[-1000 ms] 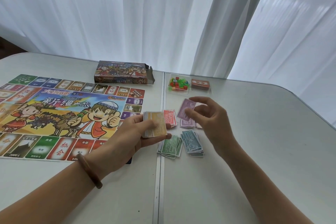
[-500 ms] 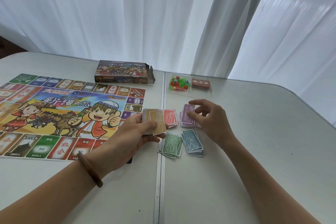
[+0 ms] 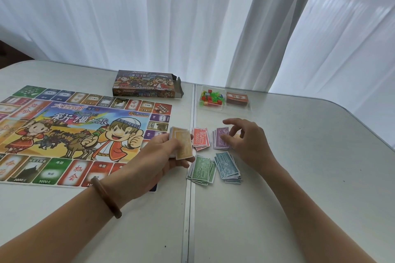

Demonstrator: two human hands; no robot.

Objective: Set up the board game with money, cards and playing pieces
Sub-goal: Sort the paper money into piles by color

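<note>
Now | board (image 3: 70, 134) laid out | four money piles (image 3: 202, 170) beside board | left grip (image 3: 158, 156) pinches more notes (image 3: 182, 145) | right grip (image 3: 250, 143) spread, empty | pieces (image 3: 211, 98), cards (image 3: 237, 98) not out.

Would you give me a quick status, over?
Left hand grips orange notes. Right hand at purple pile, holding nothing. Red pile, green pile, blue pile alongside.

Soft daylight through white curtains (image 3: 192, 17); table (image 3: 299, 156) evenly bright, faint shadows. Wide-angle bend at edges; slight softness throughout.
</note>
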